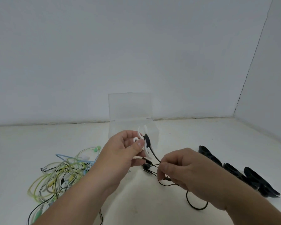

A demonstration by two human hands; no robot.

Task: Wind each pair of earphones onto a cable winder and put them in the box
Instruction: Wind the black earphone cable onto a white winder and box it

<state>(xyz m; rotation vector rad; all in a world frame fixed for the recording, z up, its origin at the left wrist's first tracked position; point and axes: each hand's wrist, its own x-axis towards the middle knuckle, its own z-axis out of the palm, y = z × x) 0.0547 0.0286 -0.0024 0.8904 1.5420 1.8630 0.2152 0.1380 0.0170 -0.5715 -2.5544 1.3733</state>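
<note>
Mid-worktop, left hand (125,151) pinches the white winder (148,153); right hand (183,169) pinches the black cable (154,155) (light, limp, springy), best held close to the winder, taut.

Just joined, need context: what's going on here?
A person is winding earphones. The left hand grips a white cable winder with a black earphone cable started on it; the right hand pinches that cable lower down. A tangled earphone pile lies left, spare black winders right, the clear box open behind.
</note>
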